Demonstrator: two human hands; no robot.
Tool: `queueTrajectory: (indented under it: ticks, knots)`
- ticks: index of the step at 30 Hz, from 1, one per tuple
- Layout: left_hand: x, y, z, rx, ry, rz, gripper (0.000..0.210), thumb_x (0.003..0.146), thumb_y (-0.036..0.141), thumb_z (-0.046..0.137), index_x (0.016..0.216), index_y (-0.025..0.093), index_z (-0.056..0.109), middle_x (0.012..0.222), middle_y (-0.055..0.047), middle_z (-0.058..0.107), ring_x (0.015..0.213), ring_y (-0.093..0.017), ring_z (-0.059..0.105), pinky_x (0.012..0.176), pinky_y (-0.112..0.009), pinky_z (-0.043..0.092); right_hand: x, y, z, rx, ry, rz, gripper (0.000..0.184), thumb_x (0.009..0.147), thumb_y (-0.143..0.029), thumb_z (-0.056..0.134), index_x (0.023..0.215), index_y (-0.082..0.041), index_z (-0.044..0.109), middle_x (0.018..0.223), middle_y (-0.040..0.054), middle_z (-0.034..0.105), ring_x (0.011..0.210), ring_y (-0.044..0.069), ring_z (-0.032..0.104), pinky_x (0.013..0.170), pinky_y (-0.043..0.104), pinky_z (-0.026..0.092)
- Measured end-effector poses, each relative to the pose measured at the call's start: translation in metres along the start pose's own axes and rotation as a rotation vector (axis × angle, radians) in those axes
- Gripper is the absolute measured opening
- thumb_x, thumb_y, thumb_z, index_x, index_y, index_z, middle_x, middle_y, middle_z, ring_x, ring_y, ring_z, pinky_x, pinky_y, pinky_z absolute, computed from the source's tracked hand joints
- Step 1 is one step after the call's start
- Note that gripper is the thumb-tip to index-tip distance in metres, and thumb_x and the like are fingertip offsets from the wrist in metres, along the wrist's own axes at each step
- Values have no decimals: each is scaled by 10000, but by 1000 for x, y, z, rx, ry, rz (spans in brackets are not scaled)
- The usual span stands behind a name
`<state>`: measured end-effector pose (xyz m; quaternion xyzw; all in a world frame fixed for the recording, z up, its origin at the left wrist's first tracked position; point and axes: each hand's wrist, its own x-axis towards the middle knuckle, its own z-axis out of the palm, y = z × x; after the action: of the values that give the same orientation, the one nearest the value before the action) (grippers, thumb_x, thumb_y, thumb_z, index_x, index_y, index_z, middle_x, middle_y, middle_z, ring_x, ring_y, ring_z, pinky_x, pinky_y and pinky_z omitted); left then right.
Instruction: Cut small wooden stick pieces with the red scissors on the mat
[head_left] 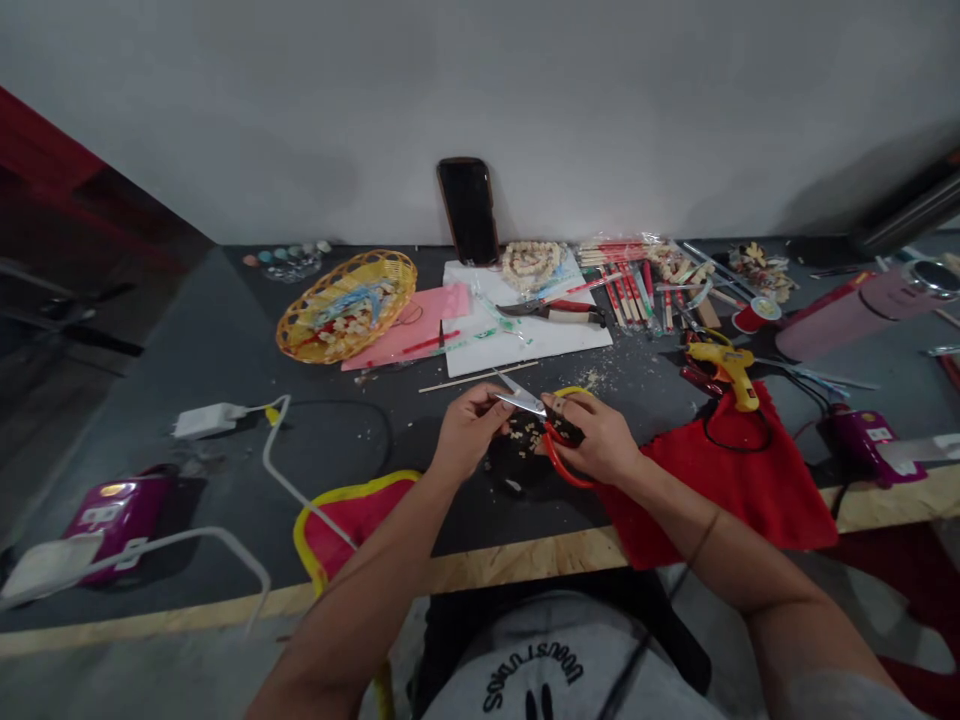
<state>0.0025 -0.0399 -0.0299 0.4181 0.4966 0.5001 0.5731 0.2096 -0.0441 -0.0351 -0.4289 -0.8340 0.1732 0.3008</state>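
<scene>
You've got the red-handled scissors (pixel 551 425) in your right hand (pixel 596 440), fingers curled through the loops, dead center of the frame just above the table (pixel 225 420) edge. The blades point left and look parted, with something tiny held up to them by your left hand (pixel 466 428), pinched between thumb and fingers (too small to tell what it is, maybe a short bit of stick). So I'd say you're mid-snip, trimming pieces; the pale crumbs (pixel 525 435) scattered right under your hands fit that. Next move probably calls for seating the piece deep between the blades and keeping your left fingertips out of the way before you squeeze. Further out: red cloth (pixel 735 480) lower right, yellow glue gun (pixel 727 368) just above it, woven basket (pixel 346 305) upper left, phone (pixel 469 210) propped top center.
</scene>
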Motion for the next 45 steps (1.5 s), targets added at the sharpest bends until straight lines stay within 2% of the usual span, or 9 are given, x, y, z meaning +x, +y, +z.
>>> queueTrajectory:
  ticks: [3,8,14,21,23,27,33,42,45]
  knots:
    - [-1,-1,-1,18,-50,7,260,715,396,743,745,155,651,608,-3,657,435,-63,450,431,-187,318,1,-1,-4,-41,-6,-20,593,780,-487,706,1290,-209,587,1107,111,647,1046,243,614,904,366,555]
    - [-4,4,-1,15,-148,-94,174,676,295,728,678,145,639,606,-33,691,385,-41,367,408,-182,268,2,0,-9,-40,-51,-93,623,779,-504,695,1312,-209,565,1095,115,625,1069,261,575,966,429,517]
    - [-8,12,1,18,-176,-89,68,585,158,699,640,149,662,599,-34,695,504,-89,511,464,-177,310,-3,-2,-3,-7,-42,-78,650,777,-534,693,1330,-224,553,1075,113,628,1041,258,583,943,419,527]
    - [-9,8,6,-46,-121,-127,263,626,356,783,668,147,629,536,-25,674,349,-34,313,389,-180,204,-3,-3,-2,-31,-24,-85,613,786,-508,694,1305,-205,573,1067,120,650,1028,255,615,914,392,544]
    - [-7,6,5,-43,-123,-102,326,629,420,799,676,143,634,542,-27,674,353,-33,328,388,-178,211,-3,-4,-4,19,-25,-77,583,790,-485,699,1279,-188,584,1069,126,661,1029,250,627,906,381,548]
    - [-4,7,1,-49,-88,-53,399,621,499,806,704,141,649,562,-40,681,435,-86,497,421,-184,304,-2,-9,-5,159,-68,-21,479,807,-438,699,1210,-198,599,1142,115,669,1047,225,645,903,343,551]
    - [-2,2,1,-88,-132,-7,349,675,450,784,732,137,641,602,-50,699,386,-43,389,397,-177,258,3,-11,-6,42,-79,32,586,766,-470,722,1267,-211,566,1126,109,639,1087,253,602,927,396,540]
    - [-5,9,2,-151,-261,-229,358,623,391,798,624,144,539,524,-43,651,352,-28,324,371,-174,177,1,-7,-5,49,-52,-58,623,759,-525,711,1290,-232,568,1086,106,627,1072,260,577,958,423,520]
    - [-7,13,3,-143,-287,-252,367,613,387,794,592,145,520,524,-52,653,346,-26,321,374,-177,163,-2,-7,-2,51,-31,-83,621,777,-518,697,1311,-234,554,1076,108,637,1042,249,596,940,404,530]
